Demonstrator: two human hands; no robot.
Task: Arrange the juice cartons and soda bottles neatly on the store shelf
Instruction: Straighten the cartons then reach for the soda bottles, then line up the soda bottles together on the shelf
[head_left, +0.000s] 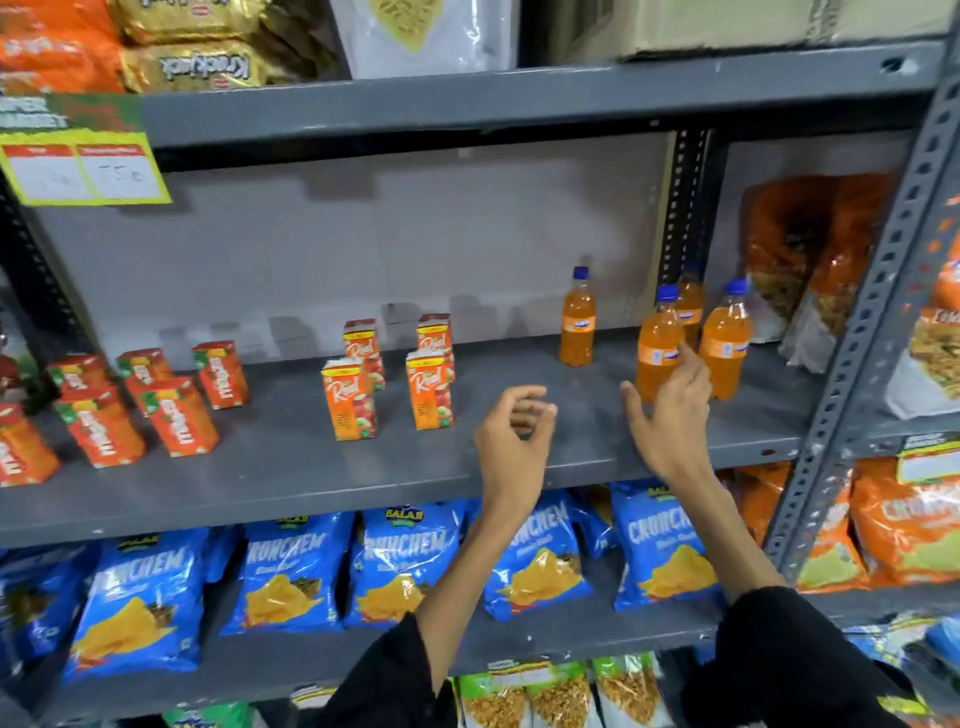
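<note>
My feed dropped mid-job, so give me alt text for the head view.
Both hands reach over a grey shelf: the right hand is open by the nearest of four orange soda bottles, the left hand is loosely curled and empty. Four Real juice cartons stand mid-shelf, with red-orange cartons at left. Blue snack bags fill the shelf below.

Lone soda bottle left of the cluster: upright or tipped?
Upright. The lone soda bottle stands on its base on the shelf, blue cap on top.

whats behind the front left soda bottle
Another orange soda bottle, its lower part hidden by the front left bottle. Whether anything stands behind that one cannot be seen.
</note>
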